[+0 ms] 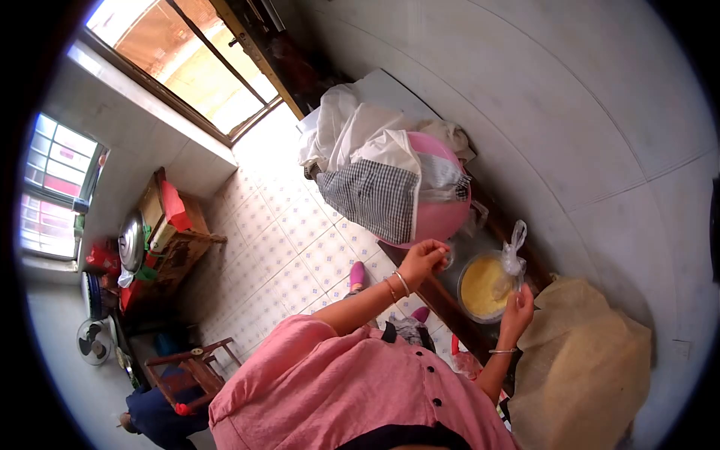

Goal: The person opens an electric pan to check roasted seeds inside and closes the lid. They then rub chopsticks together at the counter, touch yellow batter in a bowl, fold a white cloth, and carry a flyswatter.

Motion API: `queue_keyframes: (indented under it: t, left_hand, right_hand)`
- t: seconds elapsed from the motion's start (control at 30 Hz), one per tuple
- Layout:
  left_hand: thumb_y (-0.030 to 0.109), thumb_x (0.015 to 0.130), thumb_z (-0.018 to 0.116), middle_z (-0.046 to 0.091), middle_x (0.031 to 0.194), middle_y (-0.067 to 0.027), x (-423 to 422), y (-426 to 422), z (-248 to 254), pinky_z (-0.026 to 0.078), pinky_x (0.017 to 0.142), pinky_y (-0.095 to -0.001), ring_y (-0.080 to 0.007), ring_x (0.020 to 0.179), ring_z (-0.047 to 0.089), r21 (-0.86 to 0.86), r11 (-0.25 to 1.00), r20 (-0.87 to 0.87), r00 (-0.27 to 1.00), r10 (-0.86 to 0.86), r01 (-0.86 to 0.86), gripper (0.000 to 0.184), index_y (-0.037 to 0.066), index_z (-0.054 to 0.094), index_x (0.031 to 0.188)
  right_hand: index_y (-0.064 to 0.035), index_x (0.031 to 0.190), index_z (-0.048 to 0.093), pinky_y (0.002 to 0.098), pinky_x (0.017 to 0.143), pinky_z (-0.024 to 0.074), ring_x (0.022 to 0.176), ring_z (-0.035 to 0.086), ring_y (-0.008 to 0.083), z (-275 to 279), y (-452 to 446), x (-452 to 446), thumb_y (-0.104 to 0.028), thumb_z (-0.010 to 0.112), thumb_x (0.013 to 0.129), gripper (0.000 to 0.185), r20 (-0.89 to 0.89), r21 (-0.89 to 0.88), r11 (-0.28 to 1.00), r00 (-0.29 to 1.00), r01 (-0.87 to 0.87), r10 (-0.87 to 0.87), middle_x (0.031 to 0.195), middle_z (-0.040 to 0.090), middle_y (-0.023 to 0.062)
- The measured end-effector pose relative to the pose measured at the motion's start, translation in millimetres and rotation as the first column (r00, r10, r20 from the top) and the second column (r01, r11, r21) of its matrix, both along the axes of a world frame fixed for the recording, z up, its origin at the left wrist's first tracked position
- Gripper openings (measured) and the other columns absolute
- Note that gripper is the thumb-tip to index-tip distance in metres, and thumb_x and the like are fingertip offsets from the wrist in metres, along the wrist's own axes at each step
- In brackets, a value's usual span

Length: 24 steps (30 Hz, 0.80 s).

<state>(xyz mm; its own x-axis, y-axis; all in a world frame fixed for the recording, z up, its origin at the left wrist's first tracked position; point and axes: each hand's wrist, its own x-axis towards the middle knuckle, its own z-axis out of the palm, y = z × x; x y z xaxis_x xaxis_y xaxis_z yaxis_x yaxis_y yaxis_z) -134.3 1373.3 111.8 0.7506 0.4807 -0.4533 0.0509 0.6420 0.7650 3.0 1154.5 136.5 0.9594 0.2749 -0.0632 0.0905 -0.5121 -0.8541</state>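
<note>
A metal bowl holding yellow, grainy-looking contents stands on a dark bench against the wall. Over its edge is a clear plastic bag, bunched at the top. My right hand is closed at the bag's lower end, beside the bowl's rim. On the bowl's other side, my left hand is raised with fingers pinched together. Something small and see-through shows at its fingertips, too unclear to name. Close beyond my left hand sits a pink basin, with a checked cloth draped over it.
White cloth lies piled behind the basin. A tan cloth covers something right of the bowl. Across the tiled floor are a wooden cabinet, a wooden chair and a fan. A person in dark clothes is at lower left.
</note>
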Motion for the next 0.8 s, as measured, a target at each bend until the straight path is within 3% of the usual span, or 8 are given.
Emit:
queue_keyframes:
  t: [0.07,0.17,0.3,0.47,0.6,0.7,0.77,0.8]
  left_hand:
    - [0.014,0.09,0.05,0.048,0.062,0.0025,-8,30,19,0.034,0.049,-0.0189,-0.0063,0.052,0.044,-0.064,0.994,0.034,0.995,0.096,-0.094,0.012,0.004,0.054,0.095]
    - [0.015,0.09,0.049,0.046,0.06,0.0023,-33,85,28,0.034,0.048,-0.0192,-0.0069,0.051,0.043,-0.117,0.987,0.124,0.984,0.126,-0.112,0.012,0.004,0.055,0.093]
    - [0.015,0.09,0.049,0.047,0.06,0.0013,-66,174,30,0.037,0.05,-0.0199,-0.0076,0.052,0.044,0.002,0.993,0.114,0.986,0.119,-0.12,0.013,0.004,0.055,0.093]
    - [0.015,0.089,0.049,0.052,0.071,-0.0007,-116,275,31,0.044,0.062,-0.0228,-0.0086,0.066,0.051,0.054,0.987,0.03,0.988,0.152,-0.154,0.015,0.004,0.056,0.097]
    - [0.014,0.088,0.05,0.054,0.073,-0.0013,-137,321,17,0.045,0.066,-0.0239,-0.0104,0.069,0.053,0.016,0.993,0.009,0.993,0.119,-0.119,0.016,0.004,0.055,0.098]
    - [0.016,0.087,0.051,0.056,0.079,-0.0025,-135,342,0,0.045,0.067,-0.0251,-0.0112,0.073,0.055,0.034,0.997,-0.074,0.995,0.073,-0.07,0.018,0.004,0.054,0.1]
    - [0.019,0.086,0.054,0.057,0.087,-0.0044,-129,355,-8,0.045,0.07,-0.0269,-0.0122,0.079,0.055,0.027,0.998,-0.072,0.996,0.051,-0.049,0.024,0.004,0.053,0.104]
    - [0.02,0.086,0.054,0.056,0.091,-0.0052,-123,361,-9,0.046,0.071,-0.0277,-0.0129,0.081,0.055,0.069,0.996,-0.097,0.993,0.067,-0.06,0.026,0.004,0.053,0.106]
  right_hand:
    - [0.0038,0.113,0.053,0.0305,0.084,0.0445,0.097,0.056,0.02,20,53,4,-0.014,0.059,0.085,0.033,0.024,0.12,0.991,0.998,-0.065,0.063,0.108,0.058,0.0129]
    - [0.0033,0.107,0.057,0.0265,0.078,0.0472,0.091,0.057,0.0132,41,153,-9,-0.014,0.058,0.087,0.026,-0.011,0.451,0.873,0.976,-0.188,0.216,0.103,0.061,0.0083]
    - [0.0031,0.105,0.058,0.0303,0.077,0.0482,0.09,0.061,0.0214,54,298,-33,-0.019,0.06,0.085,0.03,0.176,0.122,0.893,0.895,-0.432,0.409,0.096,0.064,0.0141]
    - [0.0017,0.101,0.058,0.0403,0.079,0.0464,0.09,0.058,0.0369,14,411,-24,-0.024,0.066,0.073,0.038,0.397,-0.345,0.853,0.762,-0.392,0.511,0.098,0.061,0.0214]
    - [0.0008,0.1,0.059,0.041,0.079,0.0462,0.091,0.058,0.035,5,436,-22,-0.021,0.065,0.071,0.037,0.316,-0.414,0.848,0.822,-0.331,0.474,0.099,0.062,0.0193]
    - [-0.0002,0.099,0.06,0.0375,0.08,0.0464,0.089,0.06,0.0308,16,444,-23,-0.014,0.063,0.071,0.032,0.332,-0.315,0.889,0.839,-0.331,0.43,0.097,0.063,0.0166]
    - [-0.0002,0.096,0.061,0.0309,0.078,0.0472,0.085,0.062,0.0229,52,450,-38,-0.007,0.061,0.072,0.025,0.253,-0.037,0.893,0.86,-0.449,0.443,0.093,0.064,0.0124]
    - [-0.0002,0.096,0.061,0.0309,0.078,0.0472,0.085,0.062,0.0229,72,452,-48,-0.007,0.061,0.072,0.025,0.251,-0.038,0.89,0.858,-0.454,0.448,0.093,0.064,0.0124]
